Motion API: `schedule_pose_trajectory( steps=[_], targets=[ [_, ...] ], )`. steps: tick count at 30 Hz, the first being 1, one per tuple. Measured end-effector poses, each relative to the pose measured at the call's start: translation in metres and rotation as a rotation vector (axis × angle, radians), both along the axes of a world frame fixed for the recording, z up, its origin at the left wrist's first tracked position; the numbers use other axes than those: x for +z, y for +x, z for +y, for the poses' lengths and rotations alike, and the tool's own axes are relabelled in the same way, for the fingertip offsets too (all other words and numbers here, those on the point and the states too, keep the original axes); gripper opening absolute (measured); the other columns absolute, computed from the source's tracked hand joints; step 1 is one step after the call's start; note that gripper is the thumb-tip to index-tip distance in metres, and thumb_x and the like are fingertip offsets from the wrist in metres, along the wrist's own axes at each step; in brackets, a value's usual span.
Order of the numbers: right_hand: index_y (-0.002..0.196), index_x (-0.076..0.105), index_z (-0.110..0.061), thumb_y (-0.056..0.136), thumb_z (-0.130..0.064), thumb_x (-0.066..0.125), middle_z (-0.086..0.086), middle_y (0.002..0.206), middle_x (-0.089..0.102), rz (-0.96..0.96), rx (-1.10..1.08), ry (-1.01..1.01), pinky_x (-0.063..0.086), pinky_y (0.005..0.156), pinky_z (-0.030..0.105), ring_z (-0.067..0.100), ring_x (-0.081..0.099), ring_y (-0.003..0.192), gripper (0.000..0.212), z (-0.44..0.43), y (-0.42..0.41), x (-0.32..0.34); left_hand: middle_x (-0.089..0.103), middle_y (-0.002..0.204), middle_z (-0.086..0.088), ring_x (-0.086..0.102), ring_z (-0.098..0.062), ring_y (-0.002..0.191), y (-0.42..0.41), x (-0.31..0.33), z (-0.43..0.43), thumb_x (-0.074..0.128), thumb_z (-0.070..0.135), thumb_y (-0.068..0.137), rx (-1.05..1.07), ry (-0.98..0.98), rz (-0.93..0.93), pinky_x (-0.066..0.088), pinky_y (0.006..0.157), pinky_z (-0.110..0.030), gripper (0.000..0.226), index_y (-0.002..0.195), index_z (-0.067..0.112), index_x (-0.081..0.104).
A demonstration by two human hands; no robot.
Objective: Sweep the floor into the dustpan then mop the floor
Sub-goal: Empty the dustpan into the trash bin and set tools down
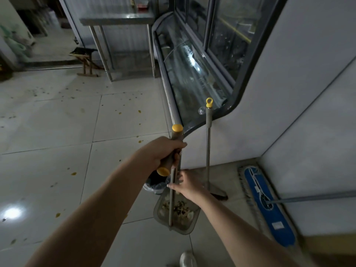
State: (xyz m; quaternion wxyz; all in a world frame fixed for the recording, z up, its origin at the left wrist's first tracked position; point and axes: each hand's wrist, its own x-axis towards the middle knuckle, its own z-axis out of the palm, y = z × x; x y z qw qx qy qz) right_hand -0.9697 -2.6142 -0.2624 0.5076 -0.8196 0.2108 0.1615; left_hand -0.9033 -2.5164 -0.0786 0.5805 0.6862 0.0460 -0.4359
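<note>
My left hand (161,152) grips the grey, yellow-capped handle of the dustpan (176,218), whose tray holds swept scraps and hangs just above the floor. My right hand (185,185) reaches to the dustpan's thin metal pole, fingers touching it near a small bin (154,185) lined with a plastic bag. The broom (208,143), grey with a yellow loop on top, leans against the white cabinet, its dark bristles on the floor. A flat mop with a blue head (269,205) lies on the floor at right, its metal pole running off to the right.
White floor tiles (57,132) carry scattered yellow and dark specks. A glass-fronted display fridge (192,74) and white cabinet stand at right. A steel table (117,20) and a small folding stool (86,58) are at the back. My shoe (187,259) shows at the bottom.
</note>
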Motion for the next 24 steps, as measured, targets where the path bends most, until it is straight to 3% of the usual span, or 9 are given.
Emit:
schedule_pose_trajectory(
  steps=[3, 6, 9, 15, 19, 22, 24],
  targets=[
    [0.117, 0.053, -0.020, 0.080, -0.044, 0.070, -0.014, 0.093, 0.057, -0.052, -0.027, -0.085, 0.045, 0.065, 0.018, 0.009, 0.057, 0.088, 0.047, 0.006, 0.000, 0.001, 0.051, 0.046, -0.002, 0.046, -0.009, 0.034, -0.004, 0.007, -0.005, 0.059, 0.011, 0.089, 0.049, -0.089, 0.102, 0.043, 0.040, -0.017, 0.025, 0.066, 0.009, 0.049],
    [0.100, 0.053, -0.019, 0.084, -0.043, 0.066, -0.017, 0.074, 0.046, -0.103, -0.050, -0.180, 0.032, 0.052, 0.013, 0.009, 0.052, 0.077, 0.032, 0.011, -0.002, 0.000, 0.052, 0.048, -0.003, 0.048, -0.009, 0.035, -0.008, 0.013, -0.008, 0.056, 0.009, 0.090, 0.070, -0.164, 0.139, 0.045, 0.041, -0.018, 0.024, 0.067, 0.008, 0.048],
    [0.089, 0.049, -0.018, 0.088, -0.040, 0.062, -0.011, 0.069, 0.047, -0.096, -0.058, -0.209, 0.033, 0.050, 0.016, 0.011, 0.053, 0.069, 0.026, 0.008, -0.001, 0.002, 0.053, 0.051, -0.006, 0.051, -0.011, 0.038, -0.008, 0.022, -0.012, 0.056, 0.009, 0.090, 0.079, -0.225, 0.145, 0.046, 0.042, -0.020, 0.022, 0.069, 0.006, 0.049],
    [0.087, 0.048, -0.019, 0.094, -0.039, 0.052, -0.011, 0.062, 0.045, -0.149, 0.023, -0.312, 0.031, 0.044, 0.013, 0.001, 0.045, 0.050, 0.022, -0.012, -0.003, 0.012, 0.059, 0.056, -0.006, 0.057, -0.015, 0.045, -0.008, 0.034, -0.022, 0.059, 0.016, 0.089, 0.030, -0.292, 0.115, 0.050, 0.048, -0.024, 0.016, 0.081, 0.005, 0.052],
    [0.085, 0.051, -0.016, 0.095, -0.037, 0.051, -0.008, 0.064, 0.049, -0.198, 0.070, -0.363, 0.045, 0.055, 0.026, 0.014, 0.055, 0.060, 0.023, -0.026, -0.003, 0.024, 0.063, 0.070, -0.008, 0.062, -0.017, 0.056, -0.002, 0.041, -0.024, 0.058, 0.032, 0.089, -0.109, -0.327, 0.008, 0.051, 0.055, -0.029, 0.030, 0.096, 0.004, 0.054],
    [0.082, 0.049, -0.019, 0.094, -0.035, 0.053, -0.012, 0.064, 0.047, -0.256, 0.076, -0.398, 0.038, 0.050, 0.015, 0.005, 0.051, 0.056, 0.020, -0.038, -0.003, 0.035, 0.065, 0.080, -0.007, 0.065, -0.016, 0.065, 0.002, 0.043, -0.028, 0.049, 0.042, 0.091, -0.123, -0.363, -0.080, 0.053, 0.061, -0.031, 0.038, 0.101, 0.006, 0.058],
    [0.083, 0.049, -0.019, 0.094, -0.034, 0.054, -0.012, 0.065, 0.047, -0.281, 0.081, -0.409, 0.038, 0.052, 0.017, 0.007, 0.051, 0.058, 0.019, -0.046, -0.004, 0.042, 0.065, 0.084, -0.009, 0.066, -0.017, 0.069, 0.006, 0.044, -0.031, 0.043, 0.042, 0.094, -0.113, -0.392, -0.101, 0.056, 0.059, -0.029, 0.039, 0.100, 0.007, 0.059]
  ],
)
